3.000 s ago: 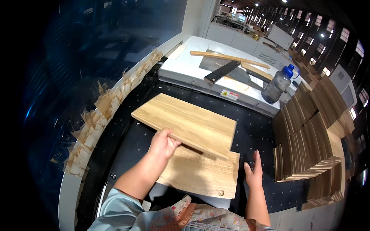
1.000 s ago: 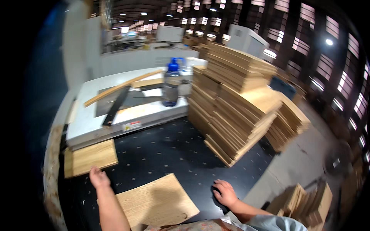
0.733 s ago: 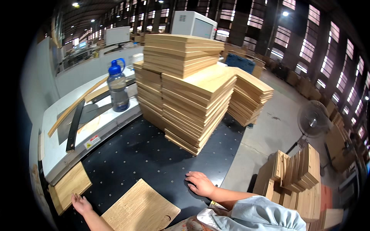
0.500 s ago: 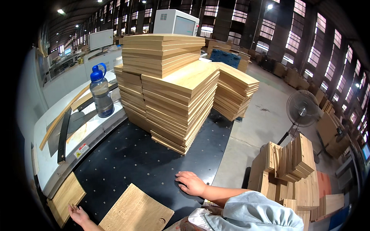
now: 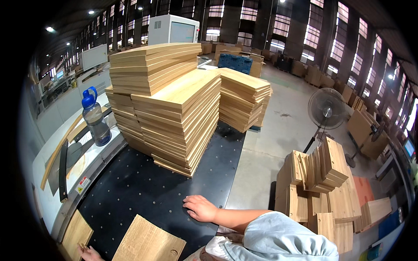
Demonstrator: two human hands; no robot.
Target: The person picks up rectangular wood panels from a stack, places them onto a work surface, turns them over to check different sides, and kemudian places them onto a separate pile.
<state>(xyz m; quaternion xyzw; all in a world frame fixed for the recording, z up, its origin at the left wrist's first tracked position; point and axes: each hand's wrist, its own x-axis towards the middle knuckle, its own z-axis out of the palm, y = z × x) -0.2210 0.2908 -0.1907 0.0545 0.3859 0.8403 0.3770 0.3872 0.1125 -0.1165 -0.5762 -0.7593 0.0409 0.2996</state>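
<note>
Bare black counter (image 5: 130, 187) lay between the right hand (image 5: 201, 209) and the tall board stack (image 5: 178, 124), leaving room to pass low; the stack walled off the far side, the bottle (image 5: 96, 125) stood left of it, and one board (image 5: 146, 241) lay between both hands

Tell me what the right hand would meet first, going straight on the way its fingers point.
Across the black table, the right hand would probably first meet the side of the white platform, passing between the tall board stack and the nearest loose board; depth makes the line uncertain.
</note>
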